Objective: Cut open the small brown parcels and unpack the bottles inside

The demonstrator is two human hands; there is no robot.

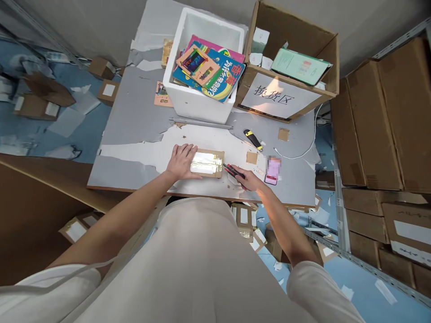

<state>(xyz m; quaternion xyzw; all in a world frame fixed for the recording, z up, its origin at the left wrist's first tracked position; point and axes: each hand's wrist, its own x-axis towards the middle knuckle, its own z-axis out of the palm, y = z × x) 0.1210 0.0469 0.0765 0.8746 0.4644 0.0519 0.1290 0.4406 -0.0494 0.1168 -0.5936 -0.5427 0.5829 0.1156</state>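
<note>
A small cardboard box [207, 163] lies on the table, with a white label and shiny clear tape across its top. My left hand [182, 162] grips the left end of this box, its fingers by the far edge and its thumb along the near edge. In my right hand [248, 178] is a black and red utility knife [233, 171]. Its tip is at the box's taped right end; whether the blade is in the tape I cannot tell. Right of that hand lies a phone [271, 179] with a lit, partly blurred screen.
Behind the box, a white foam bin [198, 107] holds books, beside a large cardboard carton [332, 85] with packages. A black and yellow cutter [253, 140], cardboard scraps [252, 157] and a white cable [301, 156] lie on the table [131, 121]. Stacked cartons [373, 125] stand on the right.
</note>
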